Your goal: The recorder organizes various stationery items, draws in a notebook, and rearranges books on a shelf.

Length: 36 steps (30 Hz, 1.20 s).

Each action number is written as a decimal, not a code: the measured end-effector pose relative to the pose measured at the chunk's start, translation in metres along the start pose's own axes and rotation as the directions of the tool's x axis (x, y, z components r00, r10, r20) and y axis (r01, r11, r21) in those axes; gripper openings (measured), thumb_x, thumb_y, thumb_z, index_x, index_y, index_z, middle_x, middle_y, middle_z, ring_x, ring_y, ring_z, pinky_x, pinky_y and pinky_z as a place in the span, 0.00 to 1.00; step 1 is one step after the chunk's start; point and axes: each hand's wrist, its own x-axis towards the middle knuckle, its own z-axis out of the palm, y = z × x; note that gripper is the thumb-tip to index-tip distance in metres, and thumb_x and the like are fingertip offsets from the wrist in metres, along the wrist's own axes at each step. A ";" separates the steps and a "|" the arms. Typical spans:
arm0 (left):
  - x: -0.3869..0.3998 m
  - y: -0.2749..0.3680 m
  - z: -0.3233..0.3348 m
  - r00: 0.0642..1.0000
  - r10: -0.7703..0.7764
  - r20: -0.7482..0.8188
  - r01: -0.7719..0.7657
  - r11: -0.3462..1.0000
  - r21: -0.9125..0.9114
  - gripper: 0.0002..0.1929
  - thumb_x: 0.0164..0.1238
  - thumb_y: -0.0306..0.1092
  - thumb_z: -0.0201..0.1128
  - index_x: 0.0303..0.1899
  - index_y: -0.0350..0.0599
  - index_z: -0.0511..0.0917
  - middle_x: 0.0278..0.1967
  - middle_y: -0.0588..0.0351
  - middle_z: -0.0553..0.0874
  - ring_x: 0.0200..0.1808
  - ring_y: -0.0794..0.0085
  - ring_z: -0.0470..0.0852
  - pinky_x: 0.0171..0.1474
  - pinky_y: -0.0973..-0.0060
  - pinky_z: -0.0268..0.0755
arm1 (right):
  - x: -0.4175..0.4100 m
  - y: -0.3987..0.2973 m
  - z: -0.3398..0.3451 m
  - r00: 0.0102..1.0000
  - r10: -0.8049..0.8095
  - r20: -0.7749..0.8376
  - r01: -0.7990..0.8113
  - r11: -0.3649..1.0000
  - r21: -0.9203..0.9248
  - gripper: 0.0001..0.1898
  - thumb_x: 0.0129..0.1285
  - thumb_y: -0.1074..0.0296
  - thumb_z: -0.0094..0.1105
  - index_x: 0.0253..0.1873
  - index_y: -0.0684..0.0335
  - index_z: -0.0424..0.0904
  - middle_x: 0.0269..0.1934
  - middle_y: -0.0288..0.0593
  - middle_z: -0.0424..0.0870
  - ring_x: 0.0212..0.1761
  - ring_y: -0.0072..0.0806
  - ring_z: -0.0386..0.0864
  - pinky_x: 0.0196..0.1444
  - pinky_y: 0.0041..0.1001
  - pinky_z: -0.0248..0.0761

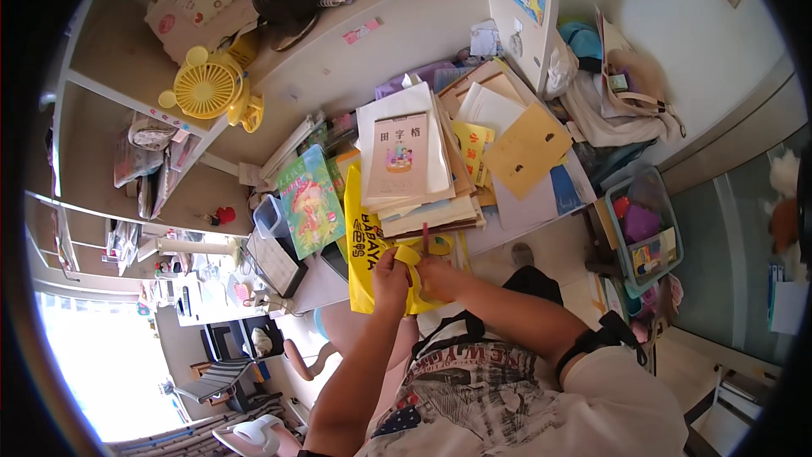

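My left hand (390,282) pinches a yellow strip or fold (408,256), apparently part of the yellow plastic bag (360,285) beneath it. Close to its right, my right hand (439,278) has curled fingers at the bag's upper edge. A thin reddish stick-like thing (425,236) stands up from between its fingers; its kind is unclear. A yellow loop (442,245) shows just beyond that hand. The bag bears black writing and hangs over the desk's front edge. Behind the hands, a stack of papers and notebooks (400,155) rests partly on the bag.
An illustrated book (311,202) leans left of the stack, by a clear plastic container (270,217). A brown envelope (528,150) lies on papers at the right. A yellow fan (206,86) is fixed at the shelf. A plastic bin (677,254) holds toys beside the desk.
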 end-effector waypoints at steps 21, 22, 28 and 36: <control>0.169 0.026 0.016 0.987 0.147 -0.067 -0.039 0.622 0.782 0.50 0.37 0.50 0.75 0.62 0.40 0.56 0.60 0.43 0.64 0.63 0.51 0.61 0.63 0.56 0.55 | -0.158 -0.127 -0.059 0.774 -0.413 -0.479 0.002 0.759 -0.651 0.12 0.64 0.68 0.51 0.50 0.66 0.73 0.30 0.35 0.73 0.25 0.18 0.68 0.23 0.18 0.62; 0.168 0.025 0.021 0.986 0.155 -0.053 -0.058 0.636 0.770 0.52 0.35 0.51 0.75 0.62 0.39 0.55 0.59 0.42 0.64 0.63 0.49 0.61 0.63 0.56 0.55 | -0.159 -0.134 -0.062 0.772 -0.424 -0.475 -0.006 0.741 -0.671 0.13 0.63 0.69 0.52 0.50 0.66 0.73 0.31 0.35 0.73 0.25 0.18 0.68 0.24 0.18 0.63; 0.134 0.030 0.052 0.982 0.122 -0.145 0.051 0.566 0.823 0.61 0.30 0.54 0.76 0.66 0.37 0.48 0.59 0.38 0.61 0.63 0.47 0.58 0.66 0.59 0.50 | -0.131 -0.219 -0.053 0.829 -0.519 -0.206 -0.062 0.281 -0.958 0.09 0.56 0.73 0.58 0.43 0.66 0.77 0.30 0.36 0.78 0.32 0.21 0.74 0.35 0.22 0.68; 0.149 0.009 0.040 0.959 -0.039 -0.279 0.219 0.725 0.653 0.68 0.31 0.71 0.68 0.66 0.26 0.43 0.63 0.35 0.61 0.65 0.49 0.61 0.65 0.63 0.57 | -0.113 -0.343 0.075 0.803 -0.455 0.386 0.399 -0.071 -0.914 0.08 0.55 0.74 0.64 0.40 0.65 0.79 0.34 0.38 0.79 0.32 0.20 0.78 0.32 0.19 0.71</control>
